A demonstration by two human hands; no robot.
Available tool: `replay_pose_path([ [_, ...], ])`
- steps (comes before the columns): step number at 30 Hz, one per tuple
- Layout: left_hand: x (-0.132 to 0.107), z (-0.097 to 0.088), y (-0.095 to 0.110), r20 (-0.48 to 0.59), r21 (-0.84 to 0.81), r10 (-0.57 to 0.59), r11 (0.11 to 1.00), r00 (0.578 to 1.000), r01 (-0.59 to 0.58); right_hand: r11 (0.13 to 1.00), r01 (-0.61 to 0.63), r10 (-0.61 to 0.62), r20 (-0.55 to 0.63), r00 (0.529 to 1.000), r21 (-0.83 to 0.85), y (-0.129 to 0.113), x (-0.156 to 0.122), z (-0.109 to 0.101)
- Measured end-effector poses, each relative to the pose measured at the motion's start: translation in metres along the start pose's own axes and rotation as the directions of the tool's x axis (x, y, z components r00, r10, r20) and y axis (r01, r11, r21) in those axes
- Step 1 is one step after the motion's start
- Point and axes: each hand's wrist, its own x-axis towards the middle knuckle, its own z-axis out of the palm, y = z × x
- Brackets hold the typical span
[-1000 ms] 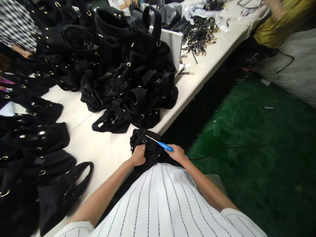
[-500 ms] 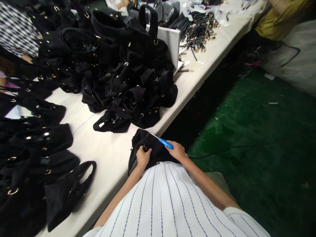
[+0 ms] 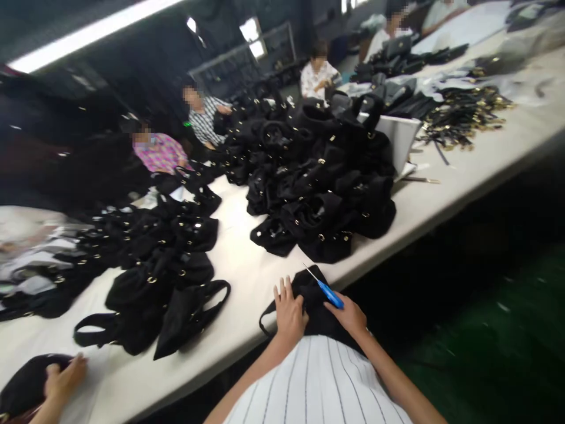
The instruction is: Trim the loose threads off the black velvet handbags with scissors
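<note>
A black fabric bag (image 3: 315, 315) lies at the table's near edge, against my striped shirt, with a strap loop sticking out at its left. My left hand (image 3: 290, 312) rests on the bag's left side, its fingers stretched out and apart. In my right hand (image 3: 352, 318) is a blue-handled tool (image 3: 330, 294) with a long thin metal shaft, its tip pointing up and left over the bag's top edge. Whether the tip touches the fabric I cannot tell.
A big heap of black bags (image 3: 322, 182) with gold rings lies ahead, and more bags (image 3: 141, 294) lie left. Straps with gold clasps (image 3: 468, 112) lie right of a white board (image 3: 399, 141). Another person's hand (image 3: 66, 377) holds a black item at lower left. Several people sit beyond.
My view has tilted up and turned left. My left hand has gone from pinching the bag to lying on it with fingers spread. The blue-handled tool stays in my right hand.
</note>
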Motion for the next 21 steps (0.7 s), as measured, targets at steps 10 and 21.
replay_pose_path([
  [10,0.008,0.044,-0.031,0.357,-0.261,-0.262,0.894,0.897,0.365,0.999,0.045,-0.046,-0.058,0.997,-0.009,0.013,0.014,0.029],
  [21,0.056,0.009,0.044,0.270,-0.486,0.295,0.864,0.917,-0.134,0.949,-0.206,0.122,-0.326,0.938,-0.239,0.103,-0.133,-0.136],
])
